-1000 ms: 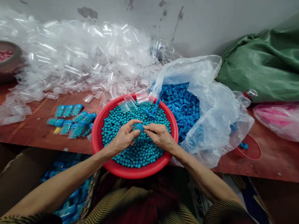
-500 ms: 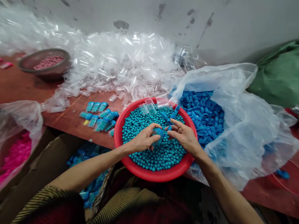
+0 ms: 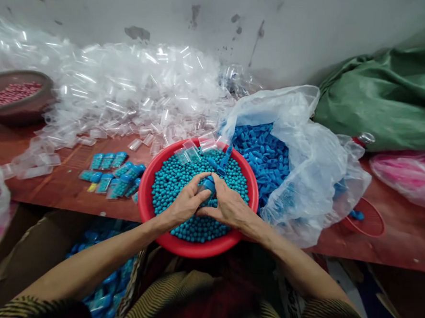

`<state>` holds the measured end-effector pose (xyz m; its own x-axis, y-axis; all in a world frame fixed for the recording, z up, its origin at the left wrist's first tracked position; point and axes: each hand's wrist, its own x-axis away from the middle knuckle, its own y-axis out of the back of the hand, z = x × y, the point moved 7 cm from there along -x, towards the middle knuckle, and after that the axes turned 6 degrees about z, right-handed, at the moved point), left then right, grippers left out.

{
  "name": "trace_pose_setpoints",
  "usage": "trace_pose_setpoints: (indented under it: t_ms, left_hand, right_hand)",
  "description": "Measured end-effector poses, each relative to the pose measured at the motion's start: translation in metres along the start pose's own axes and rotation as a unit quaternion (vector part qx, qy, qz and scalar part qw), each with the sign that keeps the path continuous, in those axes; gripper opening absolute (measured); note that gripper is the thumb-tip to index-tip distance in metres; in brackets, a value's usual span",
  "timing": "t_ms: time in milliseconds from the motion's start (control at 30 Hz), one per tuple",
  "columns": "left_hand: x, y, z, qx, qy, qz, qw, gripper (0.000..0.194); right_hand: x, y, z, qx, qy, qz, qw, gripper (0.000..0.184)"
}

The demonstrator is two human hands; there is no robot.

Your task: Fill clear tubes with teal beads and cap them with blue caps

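Over the red basin (image 3: 146,189) full of small turquoise balls (image 3: 175,176), my left hand (image 3: 187,196) and my right hand (image 3: 227,203) meet around one small clear container with a blue cap (image 3: 208,183). Both hands are closed on it, and their fingers hide most of its body. Clear empty tubes (image 3: 190,150) rest on the balls at the basin's far side. Beside them lie loose blue caps (image 3: 225,160). Filled containers with blue caps (image 3: 120,175) lie on the table left of the basin.
Clear tubes (image 3: 148,83) are heaped along the wall. A plastic bag (image 3: 299,159) of blue caps (image 3: 259,154) lies right of the basin, near a green sack (image 3: 374,97). Far left stands a bowl of pink balls (image 3: 16,94). A box of filled containers (image 3: 107,287) sits below the table (image 3: 70,184).
My right hand has moved in against my left, and both now grip the capped container; before, they were slightly apart. The view has swung to the right.
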<state>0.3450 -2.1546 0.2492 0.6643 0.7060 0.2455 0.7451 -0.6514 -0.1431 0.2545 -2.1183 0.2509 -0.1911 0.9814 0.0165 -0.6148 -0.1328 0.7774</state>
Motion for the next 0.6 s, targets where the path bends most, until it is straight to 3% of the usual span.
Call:
trace_pose_setpoints:
  t_ms: [167, 267, 400, 600]
  left_hand:
    - [0.0, 0.002, 0.002, 0.006, -0.005, -0.028, 1.0, 0.05]
    - [-0.002, 0.002, 0.007, 0.008, 0.015, -0.005, 1.0, 0.055]
    - [-0.004, 0.001, 0.007, -0.02, 0.015, 0.043, 0.999, 0.065]
    - [-0.001, 0.001, 0.009, 0.019, 0.005, 0.065, 0.998, 0.063]
  right_hand:
    - [0.003, 0.0, 0.005, -0.006, 0.004, -0.029, 1.0, 0.083]
    - [0.001, 0.007, -0.001, -0.122, 0.024, -0.048, 0.991, 0.062]
    - [-0.006, 0.015, -0.022, -0.311, -0.01, -0.08, 0.947, 0.028]
    - [-0.012, 0.01, -0.029, -0.47, -0.027, -0.082, 0.878, 0.027]
